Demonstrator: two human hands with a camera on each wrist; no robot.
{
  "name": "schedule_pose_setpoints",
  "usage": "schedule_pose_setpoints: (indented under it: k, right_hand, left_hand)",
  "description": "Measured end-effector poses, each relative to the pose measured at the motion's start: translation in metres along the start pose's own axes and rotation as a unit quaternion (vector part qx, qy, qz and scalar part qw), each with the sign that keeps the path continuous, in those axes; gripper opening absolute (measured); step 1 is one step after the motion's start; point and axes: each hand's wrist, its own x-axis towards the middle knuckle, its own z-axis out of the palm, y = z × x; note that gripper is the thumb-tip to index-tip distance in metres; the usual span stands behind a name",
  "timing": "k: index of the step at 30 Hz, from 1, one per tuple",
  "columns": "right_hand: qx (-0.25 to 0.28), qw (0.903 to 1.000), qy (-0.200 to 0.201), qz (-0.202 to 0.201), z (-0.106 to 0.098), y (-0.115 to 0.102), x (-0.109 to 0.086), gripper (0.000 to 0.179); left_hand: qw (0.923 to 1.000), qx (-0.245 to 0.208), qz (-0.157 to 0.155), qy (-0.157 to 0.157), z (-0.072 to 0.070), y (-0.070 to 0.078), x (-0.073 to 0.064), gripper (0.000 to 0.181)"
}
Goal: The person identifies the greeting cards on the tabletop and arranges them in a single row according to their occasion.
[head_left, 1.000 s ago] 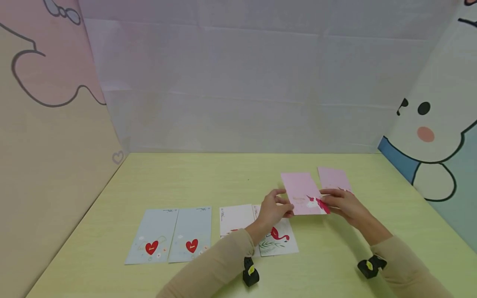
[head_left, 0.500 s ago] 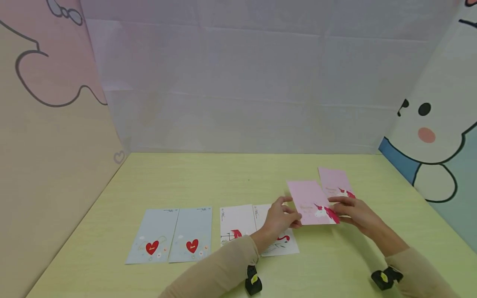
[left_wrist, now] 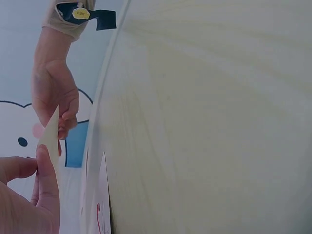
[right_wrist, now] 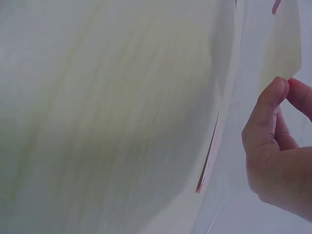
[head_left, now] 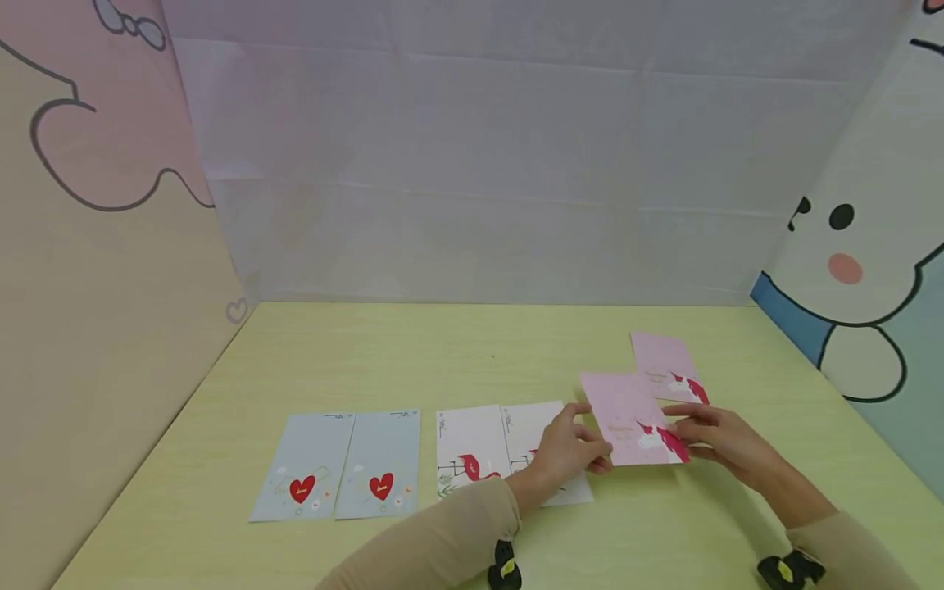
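Observation:
Between the two hands is a pink card (head_left: 619, 414) with a white and red unicorn, held just above the table. The left hand (head_left: 566, 449) pinches its left edge, and the right hand (head_left: 726, 438) pinches its lower right corner. In the left wrist view the card (left_wrist: 52, 134) shows nearly edge-on, raised off the tabletop, with the left hand (left_wrist: 29, 195) close by. The right wrist view shows thumb and finger of the right hand (right_wrist: 273, 141) on the card's corner. A second pink unicorn card (head_left: 664, 360) lies behind, to the right.
Two white flamingo cards (head_left: 468, 434) lie side by side, the right one partly under the left forearm. Two pale blue cards with red hearts (head_left: 317, 447) lie further left. A white sheet (head_left: 472, 164) stands behind the table (head_left: 383, 352), with printed panels at both sides.
Both hands have brought the pink card toward the person, slightly right and lower. More of the second pink card and the left flamingo card now shows.

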Motion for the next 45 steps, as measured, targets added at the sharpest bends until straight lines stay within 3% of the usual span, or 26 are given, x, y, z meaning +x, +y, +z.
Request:
schedule_pose_setpoints:
  k: [20,27,45]
  right_hand:
    - [-0.024,0.9986,-0.027,0.039,-0.003,0.013,-0.004,0.045]
    - [-0.032,0.9976,-0.056,0.024,-0.003,0.016,-0.005,0.044]
    - [-0.073,0.9954,-0.061,0.014,0.000,0.019,-0.005,0.043]
  left_hand:
    - [0.9953,0.084,-0.044,-0.021,0.003,-0.004,-0.004,0.055]
    - [0.9926,0.106,-0.053,-0.027,0.004,-0.005,-0.007,0.052]
    - [0.9808,0.166,-0.074,-0.071,0.001,-0.003,-0.012,0.062]
